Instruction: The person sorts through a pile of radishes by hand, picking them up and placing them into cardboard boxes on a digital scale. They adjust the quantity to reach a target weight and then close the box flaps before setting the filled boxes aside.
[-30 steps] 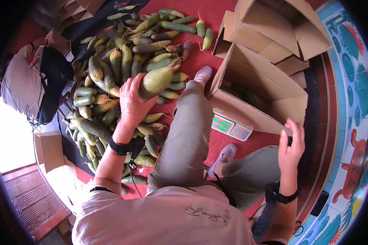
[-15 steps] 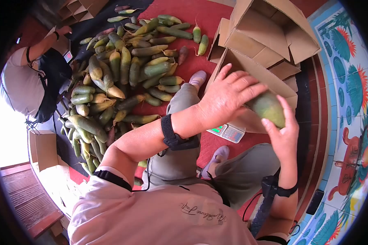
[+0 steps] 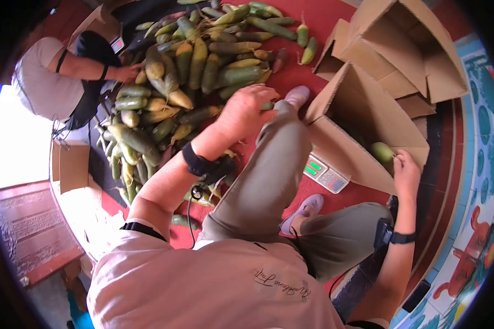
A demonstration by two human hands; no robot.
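Note:
My right hand (image 3: 407,174) is at the near edge of an open cardboard box (image 3: 362,90), its fingers closed on the tail end of a green radish (image 3: 382,151). The radish's thick end points into the box, where darker green shapes lie in shadow. Over the right side of a big pile of green radishes (image 3: 195,63), my left hand (image 3: 246,111) has its thumb and fingers apart. One radish's end (image 3: 267,105) shows between them, beside my knee.
A digital scale (image 3: 326,174) with a lit green display lies on the red mat beside the box. More open cartons (image 3: 403,49) stand behind it. At the left, another person (image 3: 52,82) reaches a hand into the pile. A tiled wall (image 3: 480,181) runs along the right.
My right hand has lowered the radish into the box. My left hand has left that radish and moved left to the pile. The other person's arm now reaches the pile.

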